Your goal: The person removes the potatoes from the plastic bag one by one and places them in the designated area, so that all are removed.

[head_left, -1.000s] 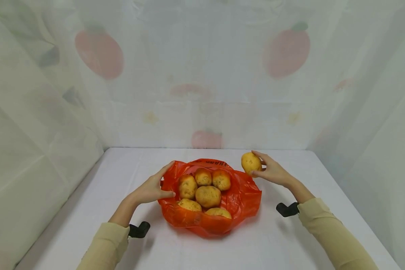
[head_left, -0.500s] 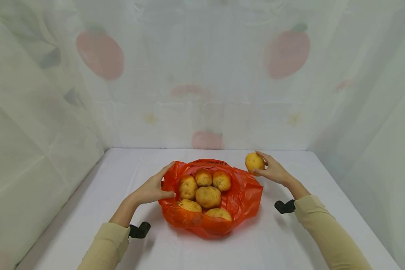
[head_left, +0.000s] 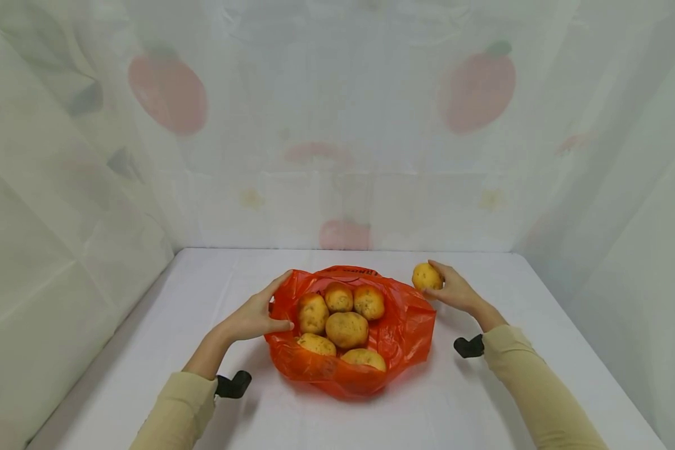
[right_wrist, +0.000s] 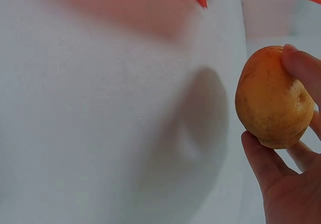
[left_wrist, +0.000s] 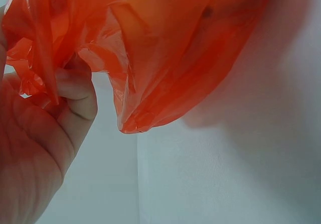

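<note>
An orange-red plastic bag (head_left: 407,328) lies wide open in the middle of the table, with several yellow-brown potatoes (head_left: 347,330) inside. My left hand (head_left: 252,317) grips the bag's left edge; in the left wrist view its fingers curl into the crumpled film (left_wrist: 37,48). Past the bag's far right corner, my right hand (head_left: 457,291) pinches one potato (head_left: 427,276) between thumb and fingers. In the right wrist view this potato (right_wrist: 273,98) is held above the table, its shadow falling apart from it. The bag hides part of the left fingertips.
A white cloth covers the table (head_left: 337,425). Pale curtains with faded fruit prints (head_left: 345,234) stand behind it and along both sides. Black mounts (head_left: 233,384) sit at the wrists, below beige sleeves.
My right hand has moved to the right and lower, carrying the potato farther from the bag's opening. The left hand keeps its hold on the bag's edge, nearly still.
</note>
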Demonstrator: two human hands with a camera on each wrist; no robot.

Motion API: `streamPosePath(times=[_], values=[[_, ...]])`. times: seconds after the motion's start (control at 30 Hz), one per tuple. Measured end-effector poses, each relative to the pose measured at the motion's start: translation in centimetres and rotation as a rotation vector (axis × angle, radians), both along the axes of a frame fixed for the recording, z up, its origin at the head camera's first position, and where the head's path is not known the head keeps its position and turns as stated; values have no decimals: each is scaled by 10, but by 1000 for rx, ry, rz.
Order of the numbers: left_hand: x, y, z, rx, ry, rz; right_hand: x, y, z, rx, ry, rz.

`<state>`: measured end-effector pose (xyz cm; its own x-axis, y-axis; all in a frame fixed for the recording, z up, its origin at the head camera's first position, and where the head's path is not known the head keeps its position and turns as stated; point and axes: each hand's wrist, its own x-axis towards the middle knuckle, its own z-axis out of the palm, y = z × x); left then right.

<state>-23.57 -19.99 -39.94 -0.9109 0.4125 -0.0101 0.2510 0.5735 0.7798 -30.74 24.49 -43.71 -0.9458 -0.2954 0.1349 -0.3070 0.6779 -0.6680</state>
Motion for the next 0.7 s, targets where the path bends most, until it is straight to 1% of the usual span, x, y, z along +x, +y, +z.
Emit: streamPosePath(times=[0.27, 0.5, 0.57, 0.7], values=[[-1, 0, 0, 1, 0, 3, -3, 1, -9, 12, -44, -15], [0, 2, 0, -5, -7, 13, -6, 0, -15, 19, -38, -17], [3, 4, 4, -7, -7, 15, -6, 0, -16, 9, -22, -3], [12, 9, 19, -14, 2, 4, -5, -1, -16, 7, 20, 29]])
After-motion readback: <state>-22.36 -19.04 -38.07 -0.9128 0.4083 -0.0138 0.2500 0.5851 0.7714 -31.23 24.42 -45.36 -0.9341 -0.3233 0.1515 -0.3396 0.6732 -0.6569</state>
